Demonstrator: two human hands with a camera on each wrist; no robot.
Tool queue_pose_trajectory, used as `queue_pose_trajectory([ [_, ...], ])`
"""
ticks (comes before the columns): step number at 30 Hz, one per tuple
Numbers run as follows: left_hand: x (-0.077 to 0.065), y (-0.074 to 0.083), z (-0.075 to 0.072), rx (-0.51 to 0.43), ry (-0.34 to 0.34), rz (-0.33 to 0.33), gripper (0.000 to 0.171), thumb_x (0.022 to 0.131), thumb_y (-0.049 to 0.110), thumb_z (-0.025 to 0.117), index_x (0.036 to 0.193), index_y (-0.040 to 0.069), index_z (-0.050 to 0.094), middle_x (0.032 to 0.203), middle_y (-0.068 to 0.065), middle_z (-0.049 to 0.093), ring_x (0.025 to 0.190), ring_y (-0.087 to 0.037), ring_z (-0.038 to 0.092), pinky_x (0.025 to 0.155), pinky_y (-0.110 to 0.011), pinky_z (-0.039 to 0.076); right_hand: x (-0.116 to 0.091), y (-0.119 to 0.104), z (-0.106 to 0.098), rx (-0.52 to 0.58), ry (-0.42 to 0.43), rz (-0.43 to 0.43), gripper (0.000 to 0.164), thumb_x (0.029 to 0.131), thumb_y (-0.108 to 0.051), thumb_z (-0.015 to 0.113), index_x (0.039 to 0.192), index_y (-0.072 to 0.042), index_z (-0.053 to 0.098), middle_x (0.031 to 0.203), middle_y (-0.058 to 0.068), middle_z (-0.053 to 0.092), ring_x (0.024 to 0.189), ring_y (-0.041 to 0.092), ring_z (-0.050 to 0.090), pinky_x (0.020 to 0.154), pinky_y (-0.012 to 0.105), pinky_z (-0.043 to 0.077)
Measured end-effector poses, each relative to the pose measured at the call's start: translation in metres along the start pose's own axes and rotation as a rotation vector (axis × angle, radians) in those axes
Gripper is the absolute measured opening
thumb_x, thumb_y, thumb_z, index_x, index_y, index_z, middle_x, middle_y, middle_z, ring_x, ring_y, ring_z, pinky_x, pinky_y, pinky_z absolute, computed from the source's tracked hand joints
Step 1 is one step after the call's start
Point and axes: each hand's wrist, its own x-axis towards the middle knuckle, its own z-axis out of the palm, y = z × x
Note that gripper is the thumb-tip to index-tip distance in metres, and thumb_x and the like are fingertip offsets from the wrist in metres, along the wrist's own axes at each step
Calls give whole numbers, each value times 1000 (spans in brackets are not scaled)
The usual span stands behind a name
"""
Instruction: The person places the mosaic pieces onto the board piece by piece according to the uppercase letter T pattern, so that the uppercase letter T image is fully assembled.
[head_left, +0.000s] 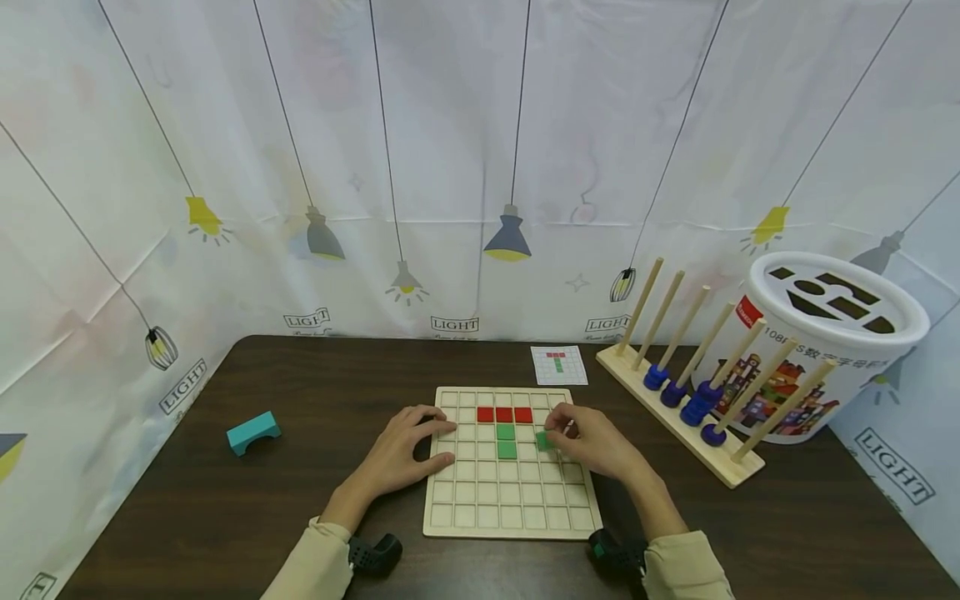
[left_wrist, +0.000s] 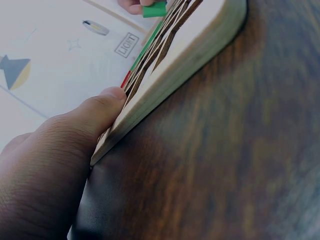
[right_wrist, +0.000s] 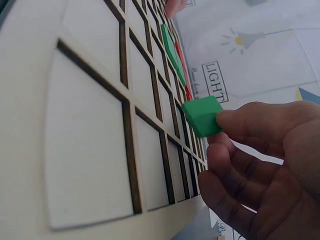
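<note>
A wooden grid board (head_left: 465,518) lies in front of me, its cells bounded by raised strips. Three red square tiles (head_left: 504,414) make a row near its top, and two green square tiles (head_left: 506,450) run down below the middle one. My right hand (head_left: 592,437) pinches another green tile (right_wrist: 202,116) between thumb and fingers, over the right part of the board. At the left edge, my left hand (head_left: 405,450) rests with fingers spread; in the left wrist view its thumb (left_wrist: 107,102) lies along the board's side.
A card (head_left: 558,366) printed with a red and green T pattern lies behind the board. To the right stand a wooden peg rack (head_left: 675,425) with blue rings and a white lidded bucket (head_left: 832,350). A teal arch block (head_left: 253,432) sits at the left.
</note>
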Motion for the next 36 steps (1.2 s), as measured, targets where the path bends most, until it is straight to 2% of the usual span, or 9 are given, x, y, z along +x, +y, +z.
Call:
queue_pose_trajectory([
  [12, 1, 1, -1, 3, 1, 2, 45, 86, 47, 65, 125, 25, 62, 129, 1, 53, 124, -22, 46, 103, -53, 38, 3, -5, 8, 43, -75, -33, 8, 91, -14, 61, 96, -7, 62, 88, 1, 65, 76, 10, 59, 61, 21, 49],
  [26, 0, 0, 1, 1, 7, 5, 44, 86, 47, 65, 124, 26, 62, 128, 2, 53, 123, -21, 46, 103, -51, 39, 5, -20, 23, -4, -111, -128, 4, 90, -14, 63, 94, -12, 63, 85, -4, 65, 76, 4, 57, 64, 19, 47],
  [36, 0, -2, 1, 4, 12, 13, 43, 86, 47, 65, 124, 26, 63, 128, 2, 53, 123, -21, 46, 102, -52, 39, 4, -30, 27, -20, -147, -96, 6, 90, -15, 63, 94, -11, 64, 84, -6, 65, 73, 7, 57, 60, 19, 46],
])
